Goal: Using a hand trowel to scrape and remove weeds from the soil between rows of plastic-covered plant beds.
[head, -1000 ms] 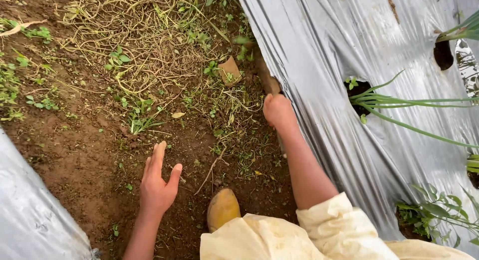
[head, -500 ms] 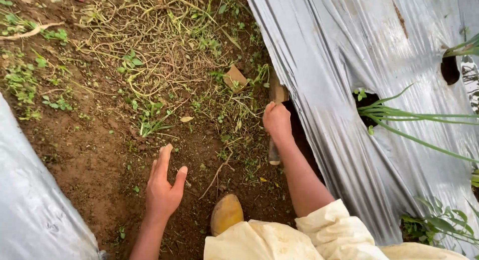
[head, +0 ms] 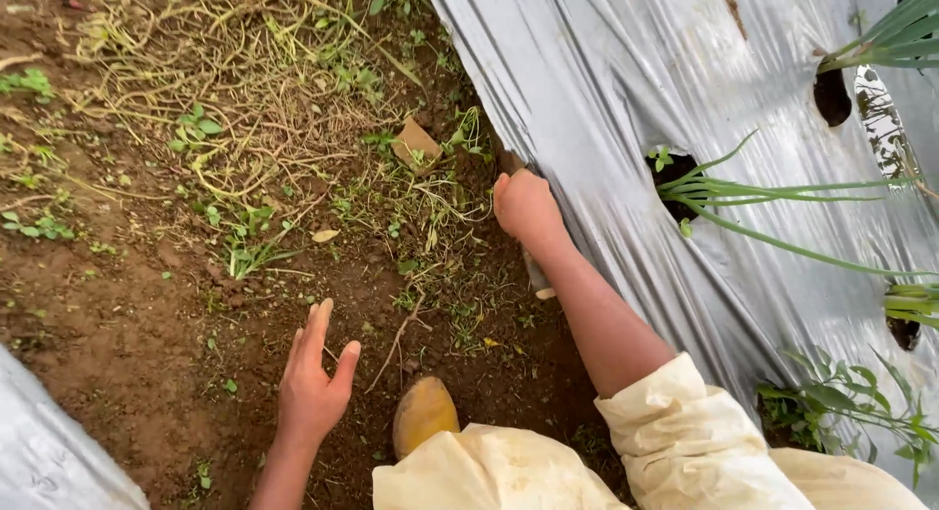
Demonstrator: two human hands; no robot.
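From my remote view through the head camera, the right hand (head: 526, 207) was closed tight around the wooden handle of a hand tool (head: 536, 277), whose butt end stuck out below the wrist while its working end stayed hidden behind the fist, near the edge of the silver plastic mulch sheet (head: 606, 89). The handle's long axis ran roughly away from me and slightly left, along the sheet's edge, so the tool pointed toward the patch of small green weeds (head: 430, 192) and the tangle of dry stems (head: 245, 109) lying up and to the left of that grip. The left hand (head: 313, 383) hovered open and empty over bare brown soil (head: 117, 314), fingers spread, well apart from the tool; the right hand was clearly the nearer one to the weeds. I counted two hands, one tool, one tan boot toe (head: 423, 412) between the arms, one pale flat fragment (head: 416, 143) among the weeds, and four planting holes in the sheet, with long green onion leaves (head: 773, 192) trailing from the nearest.
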